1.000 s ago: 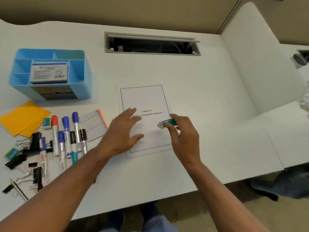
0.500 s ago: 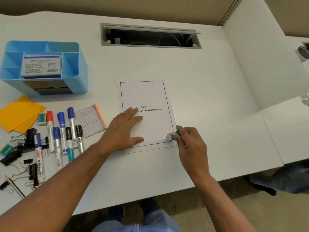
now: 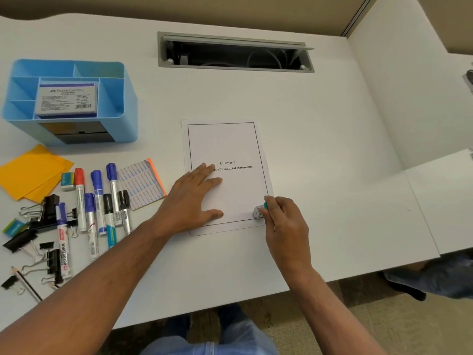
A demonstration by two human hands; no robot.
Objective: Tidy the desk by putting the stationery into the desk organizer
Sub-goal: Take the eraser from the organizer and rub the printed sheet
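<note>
A printed sheet [image 3: 225,144] headed "Chapter 5" lies mid-desk. My left hand [image 3: 194,198] presses flat on its lower left part, fingers straight. My right hand [image 3: 284,221] grips a small teal and silver stapler [image 3: 259,211] at the sheet's lower right corner. The blue desk organizer [image 3: 128,98] stands at the far left with a grey box [image 3: 67,99] in its middle compartment. Several markers [image 3: 98,201] lie in a row below it, beside black binder clips [image 3: 48,208], yellow paper [image 3: 30,172], a sticky pad [image 3: 142,184] and a small eraser [image 3: 67,180].
A grey cable slot [image 3: 235,52] is sunk into the desk at the back. A white partition [image 3: 409,98] rises on the right. A pencil [image 3: 27,284] lies near the front left edge. My knees show below the desk's front edge.
My right hand carried the stapler from the middle of the sheet down to its lower right corner. My left hand stayed pressed on the sheet.
</note>
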